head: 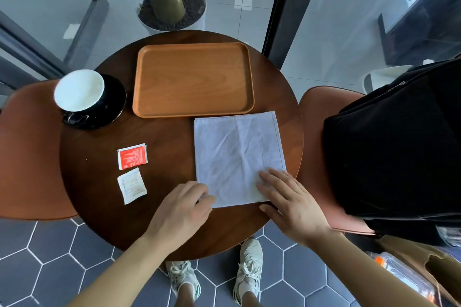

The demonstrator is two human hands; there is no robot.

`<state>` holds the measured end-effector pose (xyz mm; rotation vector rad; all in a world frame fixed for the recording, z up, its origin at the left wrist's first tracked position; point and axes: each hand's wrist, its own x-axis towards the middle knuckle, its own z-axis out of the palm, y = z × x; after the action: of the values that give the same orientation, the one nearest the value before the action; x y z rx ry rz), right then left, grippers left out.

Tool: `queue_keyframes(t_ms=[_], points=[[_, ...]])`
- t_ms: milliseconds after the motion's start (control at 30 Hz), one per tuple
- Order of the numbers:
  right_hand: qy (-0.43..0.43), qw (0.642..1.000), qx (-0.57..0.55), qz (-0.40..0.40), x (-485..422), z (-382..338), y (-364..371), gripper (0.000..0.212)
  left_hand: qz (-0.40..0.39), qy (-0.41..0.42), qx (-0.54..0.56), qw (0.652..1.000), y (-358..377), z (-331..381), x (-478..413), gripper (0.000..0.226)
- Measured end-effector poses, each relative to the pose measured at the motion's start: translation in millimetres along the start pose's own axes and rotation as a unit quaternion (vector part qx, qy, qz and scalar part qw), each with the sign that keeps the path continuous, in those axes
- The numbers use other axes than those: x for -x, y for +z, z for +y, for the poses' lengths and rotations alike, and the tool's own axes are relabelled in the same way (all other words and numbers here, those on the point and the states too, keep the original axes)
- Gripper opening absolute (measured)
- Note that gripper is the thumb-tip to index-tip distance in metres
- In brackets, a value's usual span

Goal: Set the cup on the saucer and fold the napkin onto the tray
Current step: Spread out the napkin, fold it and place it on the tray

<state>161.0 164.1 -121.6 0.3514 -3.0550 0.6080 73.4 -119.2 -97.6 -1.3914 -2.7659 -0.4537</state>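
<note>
A cup [79,90], black outside and white inside, stands on a black saucer [115,104] at the table's left edge. The wooden tray [193,80] lies at the far middle with nothing on it. A white cloth napkin [237,154] lies flat on the table, just near and right of the tray. My left hand [183,209] pinches the napkin's near left corner. My right hand [289,199] rests with fingers spread on its near right corner.
A red sachet [132,156] and a white sachet [131,185] lie left of the napkin on the round dark wooden table [159,227]. Orange chairs stand at left [27,152] and right, the right one holding a black bag [396,142]. A planter [174,5] stands beyond.
</note>
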Motion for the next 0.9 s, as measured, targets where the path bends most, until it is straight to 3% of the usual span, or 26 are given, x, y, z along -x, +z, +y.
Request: queue_keyframes(t_ms=[133,267,400,467,700,833,900], points=[[-0.006,1.000,0.000,0.010,-1,-1,0,0.040,0.051,0.031,-0.041,0.997,1,4,1,0.021],[-0.010,1.000,-0.002,0.015,-3,0,-2,0.041,0.063,0.036,-0.034,0.997,-2,2,-1,0.018],[-0.002,1.000,0.013,0.025,-8,-1,-4,0.045,0.074,-0.003,0.017,0.997,-5,2,-3,0.018],[-0.001,0.998,0.014,0.063,-10,0,-4,0.035,0.083,-0.029,0.054,0.995,-9,2,-4,0.018],[-0.003,0.990,-0.011,0.144,-7,2,-13,0.011,0.073,-0.092,0.145,0.982,-15,0,11,0.025],[0.005,0.992,-0.029,0.125,-5,3,-24,0.017,0.018,-0.072,0.120,0.990,-16,1,18,0.050],[0.013,0.992,-0.035,0.120,-5,2,-28,0.012,0.037,-0.059,0.100,0.993,-16,3,15,0.035]])
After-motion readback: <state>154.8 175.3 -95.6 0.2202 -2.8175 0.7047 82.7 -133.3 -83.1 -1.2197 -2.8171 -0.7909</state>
